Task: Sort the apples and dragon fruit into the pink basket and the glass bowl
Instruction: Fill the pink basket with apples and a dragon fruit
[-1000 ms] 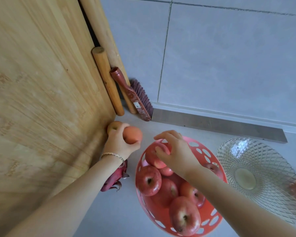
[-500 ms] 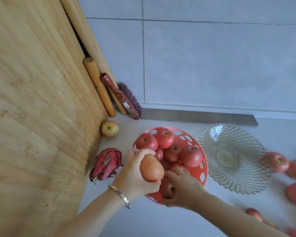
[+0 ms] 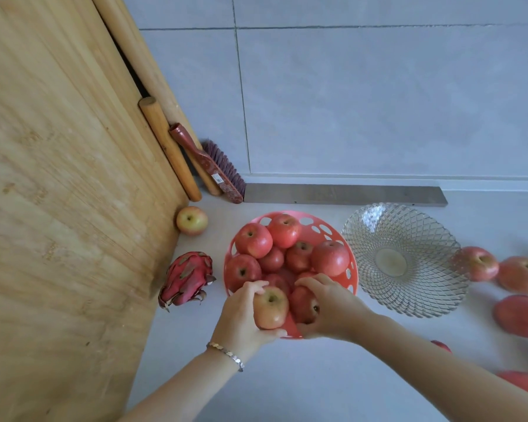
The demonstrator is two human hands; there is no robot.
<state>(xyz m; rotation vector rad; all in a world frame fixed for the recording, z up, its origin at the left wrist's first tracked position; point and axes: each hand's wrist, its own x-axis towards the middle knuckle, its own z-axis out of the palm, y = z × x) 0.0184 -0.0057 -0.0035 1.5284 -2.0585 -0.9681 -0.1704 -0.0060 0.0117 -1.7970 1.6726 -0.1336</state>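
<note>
The pink basket (image 3: 319, 228) stands on the pale floor, filled with several red apples. At its near rim my left hand (image 3: 241, 318) grips a yellowish-red apple (image 3: 270, 307). Beside it my right hand (image 3: 329, 303) is closed on a dark red apple (image 3: 304, 304) inside the basket. The glass bowl (image 3: 409, 257) sits empty just right of the basket. A dragon fruit (image 3: 186, 277) lies left of the basket by the wooden panel. One loose apple (image 3: 192, 220) rests further back, against the panel.
A tall wooden panel (image 3: 58, 193) fills the left side. Wooden poles (image 3: 168, 150) and a red hand brush (image 3: 209, 167) lean in the corner. Several loose apples (image 3: 482, 263) lie on the floor right of the bowl. A grey strip (image 3: 345, 194) runs along the tiled wall.
My left hand carried the yellowish apple from the corner by the panel to the basket's near rim. My right hand moved from the basket's far side to its near side, onto a dark apple.
</note>
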